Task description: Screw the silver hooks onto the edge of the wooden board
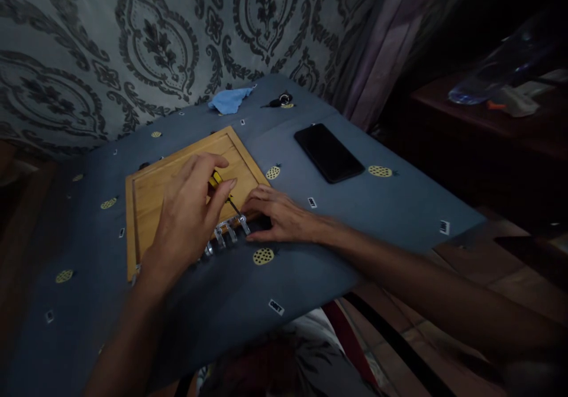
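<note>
A framed wooden board (151, 199) lies on the table, with a row of shiny metal hooks (231, 231) along its near edge. My left hand (186, 207) is above the board, its fingers round the yellow-and-black handle of a screwdriver (216, 179). The screwdriver's shaft slants down to the rightmost hook, where its tip meets or nearly meets the metal. My right hand (281, 215) grips the board's near right corner, fingers curled over the edge and thumb beside that same hook. Part of the hook row is hidden behind my left hand and wrist.
A black phone (329, 152) lies right of the board on the blue patterned tablecloth (310, 237). Toward the back are a blue cloth (229, 100) and keys on a ring (281, 99). A clear plastic bottle (479, 80) lies on a dark surface at right. A patterned curtain (177, 42) hangs behind.
</note>
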`<action>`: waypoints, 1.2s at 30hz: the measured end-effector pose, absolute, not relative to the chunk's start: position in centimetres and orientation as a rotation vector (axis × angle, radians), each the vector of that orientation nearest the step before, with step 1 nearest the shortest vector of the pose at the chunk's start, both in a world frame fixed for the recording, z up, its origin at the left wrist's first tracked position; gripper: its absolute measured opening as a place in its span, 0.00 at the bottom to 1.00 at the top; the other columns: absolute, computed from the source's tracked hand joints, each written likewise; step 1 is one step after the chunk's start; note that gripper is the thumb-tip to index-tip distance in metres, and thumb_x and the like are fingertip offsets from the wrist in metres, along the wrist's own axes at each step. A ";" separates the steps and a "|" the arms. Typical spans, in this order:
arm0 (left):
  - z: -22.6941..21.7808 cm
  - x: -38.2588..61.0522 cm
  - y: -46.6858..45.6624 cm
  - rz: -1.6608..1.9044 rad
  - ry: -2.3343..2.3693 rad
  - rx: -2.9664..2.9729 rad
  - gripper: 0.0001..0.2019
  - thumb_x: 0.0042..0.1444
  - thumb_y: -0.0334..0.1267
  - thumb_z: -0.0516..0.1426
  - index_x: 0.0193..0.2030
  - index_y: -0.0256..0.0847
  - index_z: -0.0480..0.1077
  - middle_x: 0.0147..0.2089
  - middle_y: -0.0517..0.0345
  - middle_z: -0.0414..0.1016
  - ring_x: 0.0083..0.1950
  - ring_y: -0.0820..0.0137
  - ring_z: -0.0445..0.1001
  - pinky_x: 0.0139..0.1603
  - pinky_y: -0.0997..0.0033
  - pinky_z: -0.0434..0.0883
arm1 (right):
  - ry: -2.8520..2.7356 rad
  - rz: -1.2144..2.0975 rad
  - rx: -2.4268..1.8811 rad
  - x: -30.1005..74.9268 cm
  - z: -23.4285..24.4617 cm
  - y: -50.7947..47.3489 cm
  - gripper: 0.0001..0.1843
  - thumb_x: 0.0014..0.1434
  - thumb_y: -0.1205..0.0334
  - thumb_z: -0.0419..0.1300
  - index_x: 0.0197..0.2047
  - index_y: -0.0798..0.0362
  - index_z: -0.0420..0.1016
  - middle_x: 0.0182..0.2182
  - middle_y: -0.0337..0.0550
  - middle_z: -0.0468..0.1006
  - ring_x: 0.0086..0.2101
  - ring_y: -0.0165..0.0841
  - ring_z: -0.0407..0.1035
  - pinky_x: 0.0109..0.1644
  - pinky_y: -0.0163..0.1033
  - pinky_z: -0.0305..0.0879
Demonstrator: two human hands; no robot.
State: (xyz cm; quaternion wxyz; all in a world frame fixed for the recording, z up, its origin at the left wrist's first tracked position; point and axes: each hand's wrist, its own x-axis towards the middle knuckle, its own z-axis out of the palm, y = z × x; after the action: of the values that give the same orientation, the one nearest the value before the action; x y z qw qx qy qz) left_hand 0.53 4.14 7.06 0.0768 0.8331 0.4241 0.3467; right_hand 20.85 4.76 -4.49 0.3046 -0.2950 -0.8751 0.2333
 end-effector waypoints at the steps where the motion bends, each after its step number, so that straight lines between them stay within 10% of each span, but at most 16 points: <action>1: 7.2 0.5 4.1 1.027 1.265 2.494 0.08 0.66 0.39 0.60 0.49 0.44 0.73 0.45 0.56 0.78 0.39 0.66 0.75 0.42 0.68 0.71 | -2.319 0.616 -0.781 20.9 -4.5 4.8 0.23 0.60 0.48 0.71 0.50 0.56 0.75 0.45 0.49 0.76 0.47 0.42 0.69 0.54 0.49 0.68; 25: 6.8 0.5 4.2 1.192 1.266 2.175 0.15 0.53 0.44 0.71 0.43 0.44 0.74 0.38 0.60 0.78 0.34 0.70 0.76 0.35 0.73 0.75 | -2.337 0.627 -0.834 20.7 -4.1 4.6 0.23 0.58 0.52 0.73 0.52 0.53 0.76 0.45 0.48 0.76 0.48 0.42 0.69 0.55 0.49 0.68; 36: 8.7 -0.5 3.8 1.018 1.074 2.166 0.07 0.60 0.39 0.67 0.45 0.47 0.78 0.44 0.55 0.82 0.45 0.65 0.81 0.47 0.68 0.79 | -2.327 0.613 -0.778 20.7 -4.4 4.8 0.23 0.59 0.51 0.72 0.51 0.56 0.76 0.44 0.48 0.76 0.46 0.42 0.69 0.53 0.47 0.67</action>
State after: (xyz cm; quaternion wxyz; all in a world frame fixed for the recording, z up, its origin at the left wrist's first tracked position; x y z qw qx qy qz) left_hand -0.50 3.75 8.74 0.2563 0.7982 0.3957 0.3750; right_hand 20.71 4.80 -4.42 0.3015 -0.2932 -0.8774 0.2310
